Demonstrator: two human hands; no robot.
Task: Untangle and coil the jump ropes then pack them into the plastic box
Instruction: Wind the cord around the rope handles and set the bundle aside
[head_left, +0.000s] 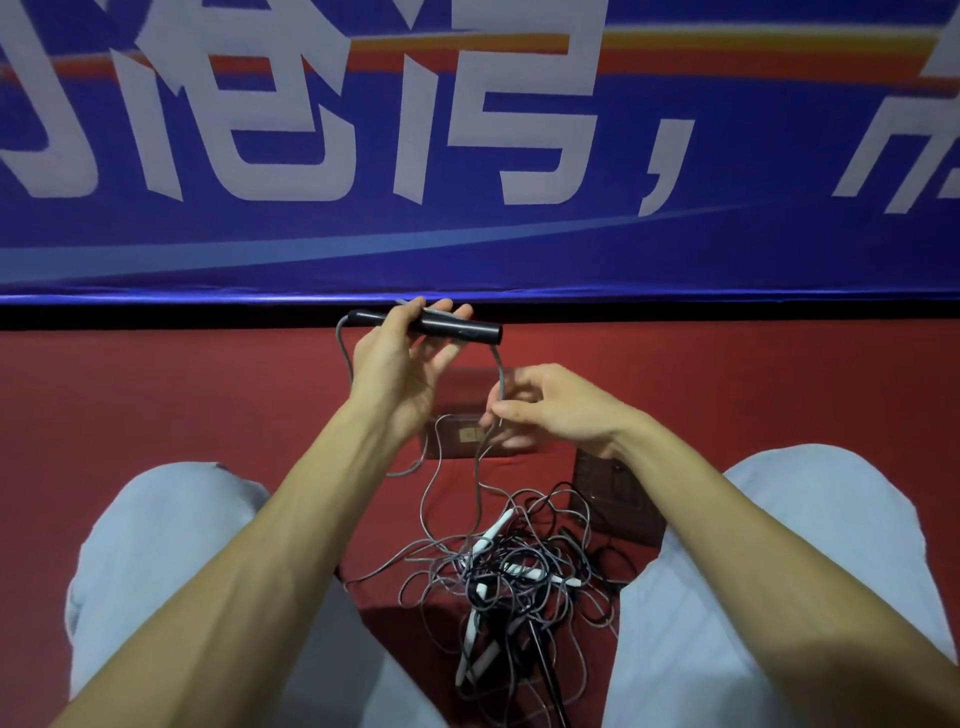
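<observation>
Holding a black cylindrical plastic handle (457, 328) up in my left hand (395, 374), fingers wrapped round it. My right hand (561, 405) is just below, pinching the thin grey cord (500, 371) that drops from the handle's end. The hands are close but not touching.

> Rest of the ropes?

They're on the red floor (208, 405) between my knees, in a tangled heap of grey and black cords (519, 577). My cord runs down into it.

> Risk?

A hard pull would likely cinch the knots or drag the whole heap up. The slack loop by my left wrist could snag too.

> Counts?

- Black handle raised: one, maybe two held together, can't tell.
- White stick handles (496, 530) in the heap: four I can make out, possibly more buried.
- Ropes: can't count.
- Brownish see-through rectangular plastic pieces (452, 449) beyond the heap: two, presumably box and lid. Can't tell which is which.
</observation>
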